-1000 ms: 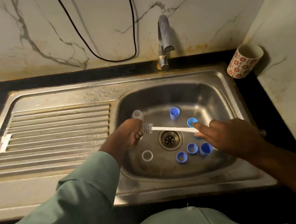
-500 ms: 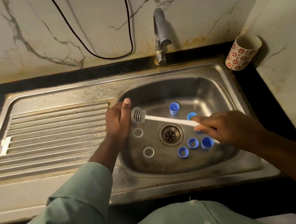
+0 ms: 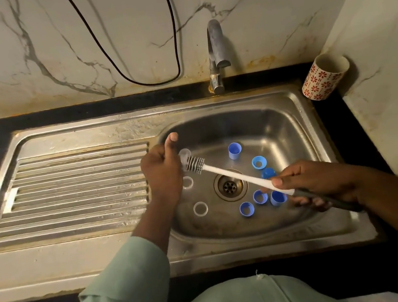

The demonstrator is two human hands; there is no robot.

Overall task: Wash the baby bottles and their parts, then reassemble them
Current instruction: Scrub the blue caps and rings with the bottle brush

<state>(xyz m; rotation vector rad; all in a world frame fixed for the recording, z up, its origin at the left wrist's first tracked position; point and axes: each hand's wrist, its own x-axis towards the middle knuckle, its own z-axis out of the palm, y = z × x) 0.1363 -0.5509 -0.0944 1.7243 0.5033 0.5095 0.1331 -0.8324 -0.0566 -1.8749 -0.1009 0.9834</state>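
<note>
My left hand (image 3: pixel 163 171) is closed around a small clear bottle part (image 3: pixel 184 154) above the left side of the steel sink basin (image 3: pixel 289 121), thumb raised. My right hand (image 3: pixel 319 183) grips the dark handle of a white bottle brush (image 3: pixel 237 174). The brush's bristle head (image 3: pixel 195 164) touches the clear part. Several blue caps and rings lie on the basin floor, among them a blue cap (image 3: pixel 234 150), a blue ring (image 3: pixel 259 162) and another blue ring (image 3: pixel 247 208). Two clear rings (image 3: pixel 200 208) (image 3: pixel 187 182) lie left of the drain (image 3: pixel 229 185).
A ribbed steel drainboard (image 3: pixel 77 192) lies left of the basin. The tap (image 3: pixel 216 55) stands behind the basin, with no water running. A red-flowered cup (image 3: pixel 323 76) leans in the right corner. A black cable (image 3: pixel 151 81) hangs on the marble wall.
My left hand has lifted the clear part up off the basin floor and away from me. The brush head followed and stayed against it. The camera view shifted slightly.
</note>
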